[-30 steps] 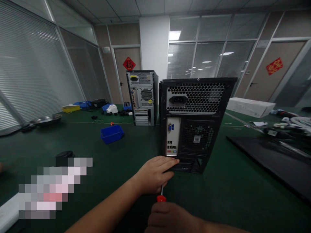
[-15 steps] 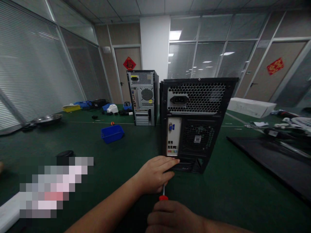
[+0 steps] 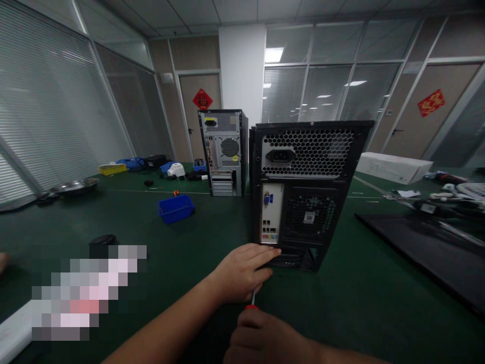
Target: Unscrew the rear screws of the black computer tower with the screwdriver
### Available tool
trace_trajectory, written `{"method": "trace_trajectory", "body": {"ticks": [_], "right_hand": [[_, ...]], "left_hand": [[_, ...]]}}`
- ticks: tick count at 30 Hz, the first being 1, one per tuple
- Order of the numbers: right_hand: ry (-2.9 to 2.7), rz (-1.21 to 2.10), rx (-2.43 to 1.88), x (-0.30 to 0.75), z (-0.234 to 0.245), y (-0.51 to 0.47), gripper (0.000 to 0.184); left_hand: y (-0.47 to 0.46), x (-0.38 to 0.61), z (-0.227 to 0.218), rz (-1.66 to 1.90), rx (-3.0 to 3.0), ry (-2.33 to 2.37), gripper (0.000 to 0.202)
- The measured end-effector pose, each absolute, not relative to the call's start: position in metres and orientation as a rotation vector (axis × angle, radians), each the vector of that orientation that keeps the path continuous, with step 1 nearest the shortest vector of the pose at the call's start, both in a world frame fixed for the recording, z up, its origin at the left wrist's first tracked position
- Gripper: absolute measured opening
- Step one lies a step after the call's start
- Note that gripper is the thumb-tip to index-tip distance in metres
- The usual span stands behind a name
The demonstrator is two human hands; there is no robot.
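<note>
My left hand point(image 3: 242, 270) rests at the lower left rear corner of a black computer tower point(image 3: 301, 183), with two fingers stretched out and apart against its lower edge. In my right hand point(image 3: 261, 333) is a screwdriver point(image 3: 251, 307) with a red handle, gripped in a fist. Its thin metal shaft points up and away, passing under my left hand, so the tip is hidden. The tower stands upright with its back to me, showing a power socket, a blue video port and audio jacks.
A second computer tower point(image 3: 223, 156) stands behind. Left are a blue bin point(image 3: 176, 208), a dark oval object point(image 3: 102, 239) and a metal bowl point(image 3: 76, 187). A black panel point(image 3: 420, 253) and a white box point(image 3: 396, 167) lie right. Part of a person's hand point(image 3: 3, 263) shows at the left edge.
My right hand and the screwdriver handle have shifted slightly left. My left hand stays on the tower's corner. The view has moved very little.
</note>
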State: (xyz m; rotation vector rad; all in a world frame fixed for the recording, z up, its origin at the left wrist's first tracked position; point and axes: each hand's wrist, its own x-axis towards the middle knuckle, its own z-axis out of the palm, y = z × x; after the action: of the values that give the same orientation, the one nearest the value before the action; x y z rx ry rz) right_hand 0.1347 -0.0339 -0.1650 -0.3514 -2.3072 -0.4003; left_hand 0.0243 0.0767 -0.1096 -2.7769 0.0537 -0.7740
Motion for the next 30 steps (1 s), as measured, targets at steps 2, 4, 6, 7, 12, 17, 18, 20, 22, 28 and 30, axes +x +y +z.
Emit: {"method": "trace_trajectory", "body": {"ticks": [2,4,6,7,12,17,18,20,22,28,30], "right_hand": [[-2.335,-0.423,-0.366,0.135,-0.159,-0.035,0.023],[-2.336,-0.427,-0.366,0.135,-0.153,-0.037,0.025],[-2.279,-0.409,-0.344,0.135,-0.145,-0.039,0.029],[-2.247,-0.402,-0.330,0.135,-0.141,-0.041,0.032],[-2.180,-0.424,-0.395,0.135,-0.132,-0.046,0.036],[-2.218,-0.428,-0.405,0.137,-0.138,-0.043,0.044],[-2.227,-0.422,-0.382,0.138,-0.141,-0.042,0.043],[-2.270,-0.404,-0.326,0.139,-0.148,-0.039,0.037],[-2.361,-0.384,-0.336,0.141,-0.157,-0.038,0.020],[-2.603,-0.366,-0.373,0.142,-0.175,-0.037,0.019],[-2.551,-0.343,-0.349,0.140,-0.173,-0.037,0.016]], "left_hand": [[0.076,0.025,-0.109,-0.798,-2.766,0.051,0.018],[0.076,0.025,-0.109,-0.813,-2.757,0.050,0.017],[0.076,0.025,-0.109,-0.826,-2.746,0.047,0.016],[0.076,0.025,-0.109,-0.831,-2.743,0.047,0.016],[0.077,0.024,-0.110,-0.781,-2.774,0.057,0.020],[0.076,0.024,-0.111,-0.778,-2.781,0.037,0.023],[0.076,0.024,-0.111,-0.770,-2.781,0.035,0.023],[0.077,0.024,-0.111,-0.749,-2.787,0.044,0.023],[0.077,0.024,-0.110,-0.740,-2.791,0.056,0.024],[0.077,0.024,-0.110,-0.763,-2.781,0.049,0.022],[0.077,0.024,-0.110,-0.750,-2.784,0.045,0.021]]}}
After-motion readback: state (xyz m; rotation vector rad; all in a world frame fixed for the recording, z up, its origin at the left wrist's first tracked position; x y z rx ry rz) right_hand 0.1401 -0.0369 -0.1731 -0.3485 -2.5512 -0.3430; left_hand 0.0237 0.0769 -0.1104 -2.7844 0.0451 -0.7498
